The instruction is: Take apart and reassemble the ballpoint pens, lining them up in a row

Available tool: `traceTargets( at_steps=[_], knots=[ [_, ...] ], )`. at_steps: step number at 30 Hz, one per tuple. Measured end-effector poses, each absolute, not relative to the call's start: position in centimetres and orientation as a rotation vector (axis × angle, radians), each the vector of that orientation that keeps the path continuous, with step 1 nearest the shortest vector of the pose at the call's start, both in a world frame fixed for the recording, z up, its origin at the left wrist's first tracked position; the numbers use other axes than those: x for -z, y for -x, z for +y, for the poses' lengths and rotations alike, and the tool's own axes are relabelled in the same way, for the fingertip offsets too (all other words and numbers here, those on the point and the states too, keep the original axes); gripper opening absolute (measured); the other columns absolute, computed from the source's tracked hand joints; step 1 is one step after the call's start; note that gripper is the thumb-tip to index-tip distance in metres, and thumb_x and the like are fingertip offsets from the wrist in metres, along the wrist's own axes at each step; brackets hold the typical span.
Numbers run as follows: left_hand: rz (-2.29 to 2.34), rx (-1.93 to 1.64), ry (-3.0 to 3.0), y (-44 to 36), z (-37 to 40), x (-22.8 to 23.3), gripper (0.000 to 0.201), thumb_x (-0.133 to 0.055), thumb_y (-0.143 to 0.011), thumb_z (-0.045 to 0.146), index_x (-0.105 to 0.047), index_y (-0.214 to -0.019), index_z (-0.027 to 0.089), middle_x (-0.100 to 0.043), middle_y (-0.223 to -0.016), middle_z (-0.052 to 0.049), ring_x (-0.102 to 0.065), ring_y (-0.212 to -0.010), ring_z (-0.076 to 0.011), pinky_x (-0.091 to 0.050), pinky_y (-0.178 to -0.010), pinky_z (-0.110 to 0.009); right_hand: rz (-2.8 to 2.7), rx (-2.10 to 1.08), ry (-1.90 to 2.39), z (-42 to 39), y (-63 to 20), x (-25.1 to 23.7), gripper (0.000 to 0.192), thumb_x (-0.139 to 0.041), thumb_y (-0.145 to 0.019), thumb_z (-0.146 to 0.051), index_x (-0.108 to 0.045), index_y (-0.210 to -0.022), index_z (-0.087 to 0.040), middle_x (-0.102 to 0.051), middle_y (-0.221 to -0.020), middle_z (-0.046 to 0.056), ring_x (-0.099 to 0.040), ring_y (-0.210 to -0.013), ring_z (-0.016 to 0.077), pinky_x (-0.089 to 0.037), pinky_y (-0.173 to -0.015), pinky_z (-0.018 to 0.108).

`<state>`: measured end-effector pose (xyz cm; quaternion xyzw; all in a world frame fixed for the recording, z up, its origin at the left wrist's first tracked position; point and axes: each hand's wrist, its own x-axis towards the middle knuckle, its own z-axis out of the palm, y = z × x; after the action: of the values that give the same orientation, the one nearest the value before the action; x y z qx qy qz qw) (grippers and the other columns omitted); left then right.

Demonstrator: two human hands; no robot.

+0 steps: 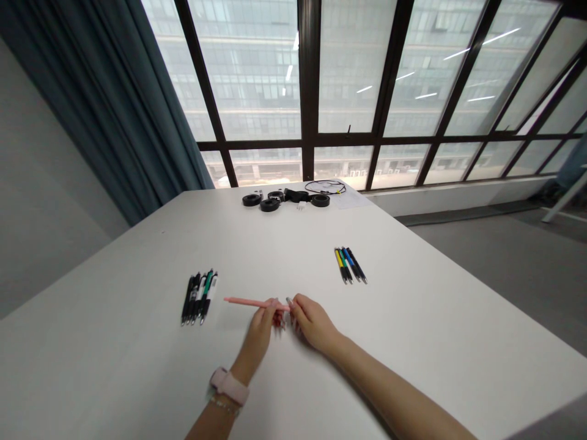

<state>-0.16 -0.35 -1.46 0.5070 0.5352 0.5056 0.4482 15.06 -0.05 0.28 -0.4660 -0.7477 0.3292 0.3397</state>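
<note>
Tall windows (321,67) back the white desk (435,318). Near its middle we pinch one pink pen (247,302) between both hands: left hand (262,330) clamped on the barrel, right hand (314,322) closed at its end. Five dark pens (199,297) lie leftward, four coloured pens (350,265) rightward, four black rolls (270,201) by the far edge.

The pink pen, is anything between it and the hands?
No. Both hands hold the pink pen directly: the left hand and the right hand pinch its right end. The black pens and coloured pens lie apart on the white table.
</note>
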Motion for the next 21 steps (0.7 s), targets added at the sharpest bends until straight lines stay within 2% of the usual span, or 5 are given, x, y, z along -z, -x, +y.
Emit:
traceTargets(
  at_steps=[3,5,9,11,21],
  knots=[
    [1.337,-1.251,-1.238,0.0,-0.5,1.1,0.051,-0.049,-0.074,0.066,-0.057,-0.063,0.017,-0.053,-0.059,0.000,-0.049,-0.057,-0.0157,-0.040,-0.056,-0.028,-2.015,-0.684,1.215,-0.4,-15.5,-1.1,0.019,-0.042,-0.095,-0.034,-0.054,-0.098,-0.020,-0.060,-0.081,-0.001,-0.053,-0.066,0.0119,-0.037,-0.063,0.023],
    [1.340,-1.233,-1.246,-0.2,-0.6,0.9,0.052,-0.050,-0.074,0.067,-0.057,-0.062,0.017,-0.052,-0.057,0.000,-0.048,-0.055,-0.0148,-0.039,-0.054,-0.026,-2.111,-0.548,1.160,-0.4,-15.7,-1.4,0.018,-0.048,-0.092,-0.031,-0.054,-0.104,-0.019,-0.062,-0.090,0.002,-0.056,-0.073,0.0128,-0.038,-0.066,0.023],
    [1.375,-1.190,-1.248,-0.4,-0.8,0.7,0.056,-0.048,-0.073,0.070,-0.057,-0.058,0.016,-0.046,-0.050,0.002,-0.043,-0.048,-0.0129,-0.034,-0.047,-0.025,-2.305,-0.289,1.090,-0.1,-16.0,-1.8,0.015,-0.048,-0.091,-0.028,-0.060,-0.089,-0.018,-0.062,-0.088,0.005,-0.056,-0.075,0.0145,-0.038,-0.065,0.024],
    [1.383,-1.176,-1.257,-0.4,-0.8,0.7,0.057,-0.047,-0.074,0.071,-0.057,-0.058,0.016,-0.046,-0.049,0.002,-0.042,-0.047,-0.0128,-0.033,-0.046,-0.025,-2.337,-0.232,1.074,0.0,-16.1,-2.0,0.014,-0.051,-0.090,-0.028,-0.061,-0.089,-0.018,-0.062,-0.087,0.005,-0.056,-0.076,0.0150,-0.038,-0.065,0.024],
    [1.339,-1.196,-1.265,-0.6,-0.7,0.7,0.055,-0.048,-0.073,0.071,-0.052,-0.057,0.018,-0.047,-0.050,0.002,-0.044,-0.046,-0.0120,-0.038,-0.046,-0.024,-2.290,-0.275,1.169,0.7,-16.6,-2.0,0.014,-0.051,-0.091,-0.028,-0.060,-0.088,-0.019,-0.062,-0.082,0.003,-0.055,-0.075,0.0147,-0.036,-0.064,0.024]
  ],
)
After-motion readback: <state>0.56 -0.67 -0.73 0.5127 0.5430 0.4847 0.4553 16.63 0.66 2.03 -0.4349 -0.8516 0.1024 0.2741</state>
